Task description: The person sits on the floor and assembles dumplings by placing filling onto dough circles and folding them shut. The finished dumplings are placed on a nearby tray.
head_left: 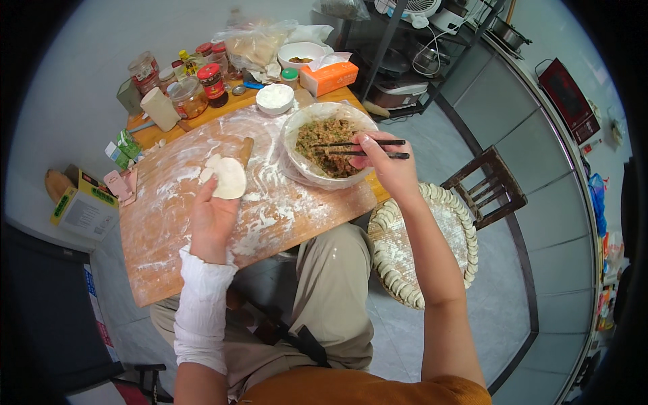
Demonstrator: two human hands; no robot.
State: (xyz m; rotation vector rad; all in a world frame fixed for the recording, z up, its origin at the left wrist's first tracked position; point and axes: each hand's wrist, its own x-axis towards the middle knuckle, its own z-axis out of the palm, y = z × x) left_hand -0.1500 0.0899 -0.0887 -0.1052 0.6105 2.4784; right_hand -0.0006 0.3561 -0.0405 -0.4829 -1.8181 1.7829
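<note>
My left hand (215,217) holds a round dough wrapper (230,179) on its fingers, above a floured wooden board (167,248). Beyond it a few more wrappers (207,169) show, partly covered by the held one. A wooden rolling pin (247,151) lies just past them, its near end hidden. Black chopsticks (397,148) are gripped in my right hand (382,159), tips in the minced filling (321,134). That filling sits in a bowl lined with a clear plastic bag (329,183). Behind the bowl stands a small white bowl of flour (275,98).
A round tray (435,238) edged with folded dumplings is low on my right, by a wooden chair (486,187). Several jars (212,83), an orange tissue box (329,77) and a white bowl (302,53) crowd the table's back. A pink phone-like object (120,186) rests at the board's left edge.
</note>
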